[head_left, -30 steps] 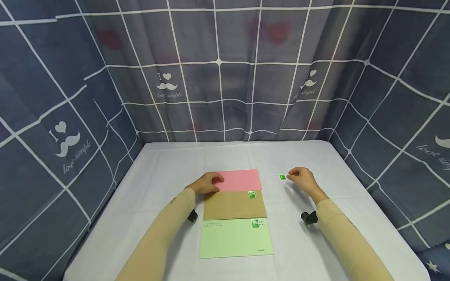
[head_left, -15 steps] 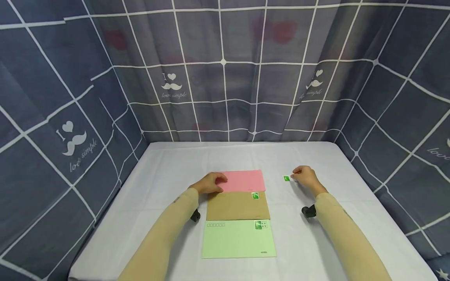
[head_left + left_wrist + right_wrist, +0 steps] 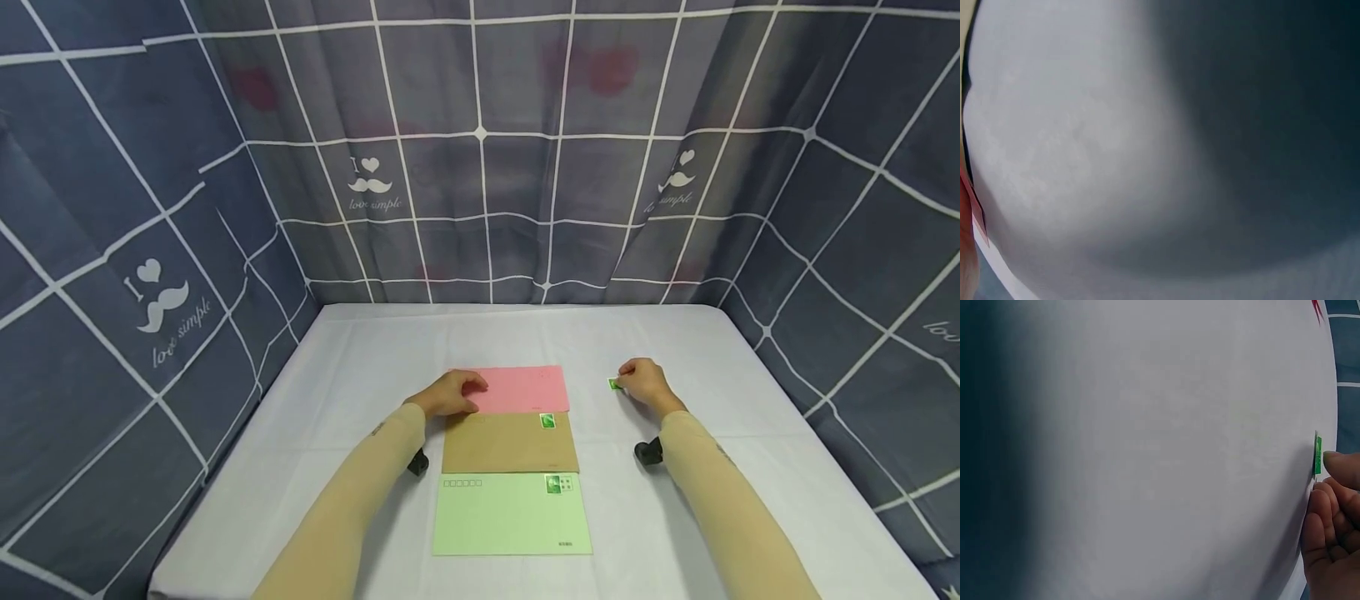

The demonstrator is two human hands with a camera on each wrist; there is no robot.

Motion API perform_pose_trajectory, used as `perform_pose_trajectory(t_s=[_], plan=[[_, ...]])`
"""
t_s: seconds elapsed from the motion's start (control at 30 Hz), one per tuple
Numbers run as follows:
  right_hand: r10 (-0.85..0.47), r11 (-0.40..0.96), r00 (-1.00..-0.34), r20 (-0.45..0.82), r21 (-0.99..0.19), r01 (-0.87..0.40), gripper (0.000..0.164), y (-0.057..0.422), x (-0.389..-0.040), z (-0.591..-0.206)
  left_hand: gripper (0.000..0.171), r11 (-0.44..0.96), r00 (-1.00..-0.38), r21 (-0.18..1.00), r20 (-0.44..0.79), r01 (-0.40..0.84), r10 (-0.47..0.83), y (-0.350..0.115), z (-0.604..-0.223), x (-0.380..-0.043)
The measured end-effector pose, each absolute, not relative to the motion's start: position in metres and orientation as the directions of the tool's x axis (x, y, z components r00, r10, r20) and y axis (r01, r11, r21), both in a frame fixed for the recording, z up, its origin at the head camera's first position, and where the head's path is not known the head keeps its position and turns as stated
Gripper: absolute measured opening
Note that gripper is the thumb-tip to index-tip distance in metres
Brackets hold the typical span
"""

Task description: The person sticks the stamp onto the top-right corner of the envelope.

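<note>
My left hand (image 3: 448,393) rests on the left end of a pink envelope (image 3: 525,389), thumb and fingers apart. The left wrist view catches only an edge of this hand (image 3: 967,262) beside a pink corner. At the right, my right hand (image 3: 643,385) has its fingertips at a small green stamp (image 3: 612,384), partly covering it. In the right wrist view the stamp (image 3: 1318,455) appears nearly edge-on, beside the thumb and above the curled fingers of the right hand (image 3: 1338,519). Whether they pinch it cannot be told.
Below the pink envelope lie a brown envelope (image 3: 502,443) with a green stamp (image 3: 547,421) and a light green envelope (image 3: 510,521) with a printed stamp (image 3: 553,484). All lie on a white-covered table (image 3: 367,350). Dark checked curtains (image 3: 442,175) stand around the back and sides.
My right hand has moved slightly left and down, from just beside the stamp to over part of it. The left hand stays on the pink envelope. The head view has shifted a little.
</note>
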State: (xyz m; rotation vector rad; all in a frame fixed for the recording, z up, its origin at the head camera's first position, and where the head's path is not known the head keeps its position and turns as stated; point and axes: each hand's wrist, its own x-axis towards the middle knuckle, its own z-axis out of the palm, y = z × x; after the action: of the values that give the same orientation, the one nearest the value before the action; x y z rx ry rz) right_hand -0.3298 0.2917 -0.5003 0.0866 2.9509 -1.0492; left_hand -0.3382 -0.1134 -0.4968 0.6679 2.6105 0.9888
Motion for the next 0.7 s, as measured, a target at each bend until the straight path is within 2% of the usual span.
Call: perform_pose_trajectory(t_s=[0.3,0.7], plan=[[0.031,0.804,-1.000,0.001,-0.594,0.025,0.019,0.2876,-0.3314,-0.5005,0.038,0.658,-0.857,0.676,-0.076,0.332,0.510,-0.1139,-0.4967,-0.3387],[0.056,0.788,-0.998,0.004,-0.614,0.042,0.010,0.2847,-0.3278,-0.5014,0.037,0.664,-0.858,0.675,-0.089,0.322,0.506,-0.1140,-0.4969,-0.3382]])
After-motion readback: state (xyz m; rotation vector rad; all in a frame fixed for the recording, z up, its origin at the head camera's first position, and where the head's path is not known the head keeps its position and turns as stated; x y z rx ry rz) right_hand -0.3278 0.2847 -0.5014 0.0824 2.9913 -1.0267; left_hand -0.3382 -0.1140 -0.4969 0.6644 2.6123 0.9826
